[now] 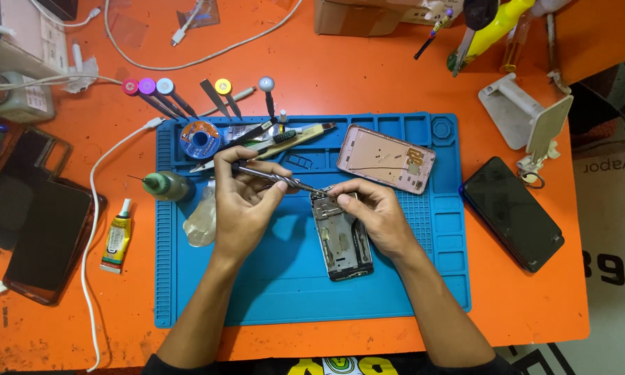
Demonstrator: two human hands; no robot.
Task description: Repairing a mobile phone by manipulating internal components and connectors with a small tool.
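At frame centre, my left hand (246, 198) pinches a screwdriver (279, 179), shaft slanting down-right, its tip at the upper end of the phone frame (341, 236). My right hand (371, 212) grips that end; the frame's length runs toward me on the mat (284, 285).

Left hand (246, 198) and right hand (371, 212) seemingly pinched, close together.

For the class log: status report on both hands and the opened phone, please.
Left hand grips screwdriver, tip at the top of the opened phone frame. Right hand steadies the frame on blue mat. Pink back cover lies apart, nothing blocking.
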